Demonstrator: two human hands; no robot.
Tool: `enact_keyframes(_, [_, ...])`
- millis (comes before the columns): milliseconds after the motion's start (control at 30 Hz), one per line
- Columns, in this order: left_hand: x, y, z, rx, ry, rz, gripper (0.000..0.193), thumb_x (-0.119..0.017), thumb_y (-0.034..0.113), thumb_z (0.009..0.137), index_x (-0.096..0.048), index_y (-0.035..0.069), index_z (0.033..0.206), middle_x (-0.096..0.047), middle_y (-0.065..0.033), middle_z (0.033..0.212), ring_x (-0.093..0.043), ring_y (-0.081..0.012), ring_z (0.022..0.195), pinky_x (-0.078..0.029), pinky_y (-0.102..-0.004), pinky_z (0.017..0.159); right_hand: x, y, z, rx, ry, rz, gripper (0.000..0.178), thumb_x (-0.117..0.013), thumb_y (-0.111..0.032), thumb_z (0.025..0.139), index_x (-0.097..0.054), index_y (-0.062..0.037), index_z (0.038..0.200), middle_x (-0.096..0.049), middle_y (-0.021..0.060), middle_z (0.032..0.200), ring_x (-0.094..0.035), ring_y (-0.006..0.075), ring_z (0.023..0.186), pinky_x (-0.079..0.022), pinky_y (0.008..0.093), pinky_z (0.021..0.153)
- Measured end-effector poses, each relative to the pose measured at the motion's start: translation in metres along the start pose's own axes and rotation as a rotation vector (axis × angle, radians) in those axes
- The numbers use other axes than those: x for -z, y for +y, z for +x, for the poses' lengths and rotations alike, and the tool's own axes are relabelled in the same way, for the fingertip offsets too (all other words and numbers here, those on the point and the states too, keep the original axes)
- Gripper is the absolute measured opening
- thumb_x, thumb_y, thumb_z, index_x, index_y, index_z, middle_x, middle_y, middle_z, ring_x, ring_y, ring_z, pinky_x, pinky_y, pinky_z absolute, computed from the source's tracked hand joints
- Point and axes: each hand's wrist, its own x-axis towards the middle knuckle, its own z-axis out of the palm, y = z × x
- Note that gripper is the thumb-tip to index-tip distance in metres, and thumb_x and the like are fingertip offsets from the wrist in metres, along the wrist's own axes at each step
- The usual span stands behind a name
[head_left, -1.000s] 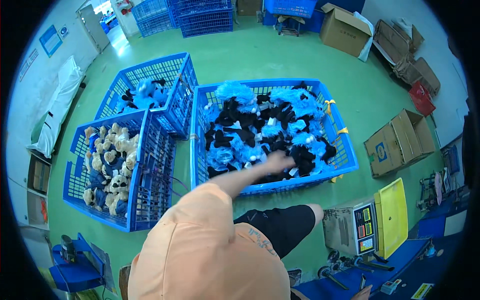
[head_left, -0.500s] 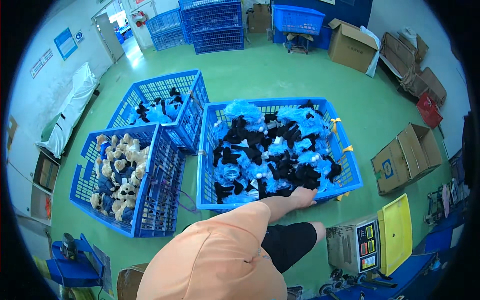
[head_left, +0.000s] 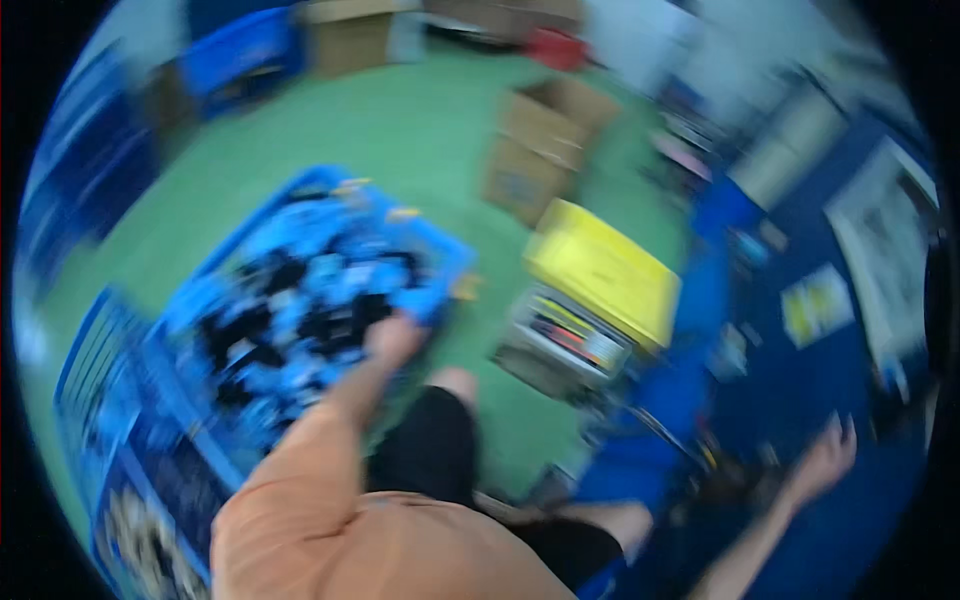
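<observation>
My left hand [head_left: 395,342] rests at the near right edge of a blue plastic crate [head_left: 440,245], against the heaped plush toys. These furry plush toys [head_left: 325,268] are bright blue with black parts. Motion blur hides the fingers of that hand, and whether it grips anything cannot be made out. On the far right, my right hand [head_left: 828,460] hangs over a dark blue tabletop [head_left: 770,385], its fingers apart and nothing in them.
Between the crate and the table stands a scale [head_left: 565,345] with a yellow tray [head_left: 605,275]. An open cardboard box [head_left: 535,150] sits beyond it. Another crate [head_left: 185,490] with beige toys is at lower left. Papers [head_left: 815,305] lie on the table.
The view has swung to the right, blurring the picture. My right hand and the blue table have come into sight. My left hand stays at the crate's edge.
</observation>
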Motion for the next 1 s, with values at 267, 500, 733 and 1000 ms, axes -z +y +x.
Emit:
enact_keyframes(267, [-0.041,-0.019,0.072,-0.127,0.344,0.087,0.043,-0.060,0.033,0.094,-0.052,0.000,0.121,-0.068,-0.0218,0.092,-0.066,-0.0424,0.082,-0.052,-0.0505,0.072,0.073,-0.017,0.085,-0.271,0.261,0.364,0.058,-0.072,-0.034,0.090,-0.050,0.0032,0.129,-0.063,0.0066,0.070,-0.062,0.0180,0.067,-0.051,0.0313,0.072])
enact_keyframes(500, [-0.053,-0.025,0.083,-0.139,0.341,0.111,0.043,-0.059,0.033,0.095,-0.050,0.000,0.121,-0.068,-0.0222,0.095,-0.067,-0.0416,0.082,-0.053,-0.0488,0.072,0.075,-0.019,0.118,-0.320,0.254,0.226,0.070,-0.074,-0.044,0.087,-0.048,0.0040,0.131,-0.066,0.0101,0.080,-0.065,0.0221,0.074,-0.052,0.0346,0.075])
enact_keyframes(733, [-0.020,-0.012,0.029,-0.391,0.438,0.095,0.044,-0.059,0.031,0.095,-0.048,0.000,0.123,-0.068,-0.0225,0.095,-0.067,-0.0419,0.083,-0.053,-0.0489,0.072,0.078,-0.023,0.131,-0.410,0.304,0.109,0.076,-0.075,-0.047,0.086,-0.045,0.0055,0.132,-0.068,0.0174,0.097,-0.069,0.0267,0.086,-0.053,0.0360,0.081])
enact_keyframes(1000, [-0.001,0.027,0.006,-0.386,0.437,0.071,0.043,-0.059,0.033,0.095,-0.050,0.000,0.122,-0.068,-0.0225,0.096,-0.067,-0.0415,0.084,-0.053,-0.0482,0.073,0.067,-0.030,0.141,-0.514,0.220,0.093,0.080,-0.077,-0.048,0.082,-0.044,0.0052,0.132,-0.065,0.0235,0.112,-0.069,0.0342,0.098,-0.055,0.0413,0.085])
